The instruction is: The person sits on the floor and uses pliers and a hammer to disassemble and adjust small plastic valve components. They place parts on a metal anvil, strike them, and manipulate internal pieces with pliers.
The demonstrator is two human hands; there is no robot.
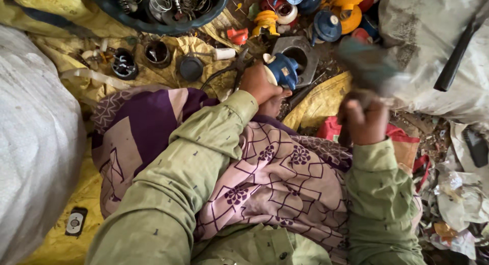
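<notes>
My left hand [260,84] grips a small blue and cream plastic part [281,70], holding it on a grey metal block with a round hole [301,57]. My right hand [364,120] is closed around the handle of a hammer-like tool whose head [365,64] is blurred by motion, raised to the right of the blue part. Both arms wear olive green sleeves. A purple and pink patterned cloth [265,178] lies over my lap.
A dark bowl of metal springs and rings [163,3] sits at the top. Blue, yellow and red plastic parts [326,13] are piled behind the block. White sacks [30,137] flank both sides. Yellow sheeting [66,244] covers the floor, with scrap litter [453,204] at right.
</notes>
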